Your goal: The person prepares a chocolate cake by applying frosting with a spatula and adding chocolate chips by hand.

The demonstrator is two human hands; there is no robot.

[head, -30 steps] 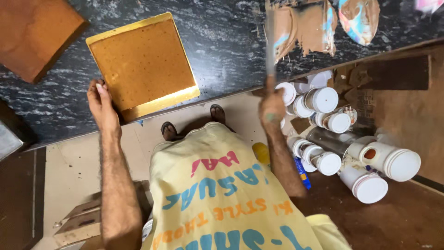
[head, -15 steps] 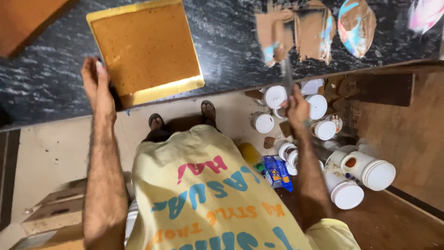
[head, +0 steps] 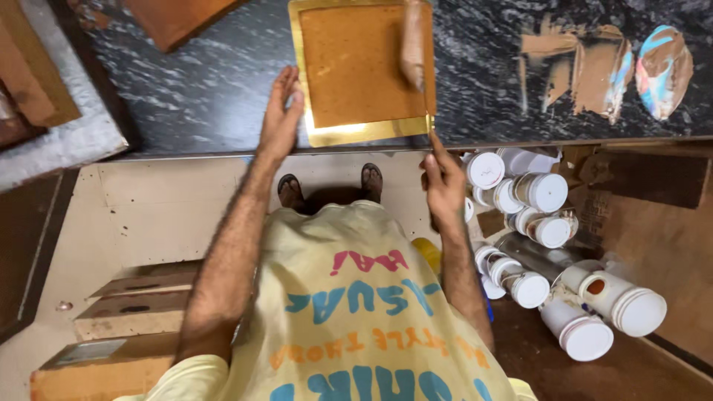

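Dark marble counter carries a stiff, light-looking gold-edged square board [head: 360, 70], steadied at its side by the flat, spread left hand [head: 281, 111], while the right hand [head: 443, 182] pinches a brush [head: 414, 52] by its handle.

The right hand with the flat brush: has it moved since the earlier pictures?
Yes. The right hand went from beside the white jars leftward to the yellow-edged brown square board, against the paint smears on the counter.
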